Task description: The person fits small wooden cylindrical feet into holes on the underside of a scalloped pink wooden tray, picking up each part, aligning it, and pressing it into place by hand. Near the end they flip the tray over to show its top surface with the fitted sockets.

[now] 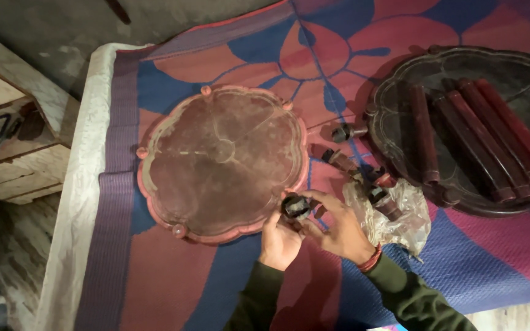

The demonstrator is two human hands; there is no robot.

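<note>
From the head camera, looking straight down, both hands meet just below the lower right edge of a reddish scalloped tabletop (pixel 222 160) that lies flat on a patterned mat (pixel 498 257) of red, blue and purple. The left hand (pixel 279 240) comes up from the bottom of the view in a dark green sleeve, and its fingers curl around the underside of a small dark round fitting (pixel 295 207), gripping it from below. The right hand (pixel 337 228), also in a dark green sleeve and with a red band (pixel 370 260) at the wrist, closes over the same fitting from the right, thumb and fingers pinched on its rim, so the piece is held between the two hands just beside the tabletop's rim; whether it touches the rim I cannot tell. Just right of the right hand lies a crumpled clear plastic bag (pixel 394 219) with more small dark and reddish fittings on it, and a few like pieces (pixel 340 132) lie loose on the mat between the two tabletops. At upper right sits a second, darker scalloped tabletop (pixel 394 92), well apart from the hands, and on it rest several long reddish turned legs (pixel 486 138) side by side, slanting from upper left to lower right. The mat covers a raised surface with a pale edge (pixel 87 147) along its left side, and beyond that edge, at far left, stands a light wooden piece of furniture (pixel 13 153).
</note>
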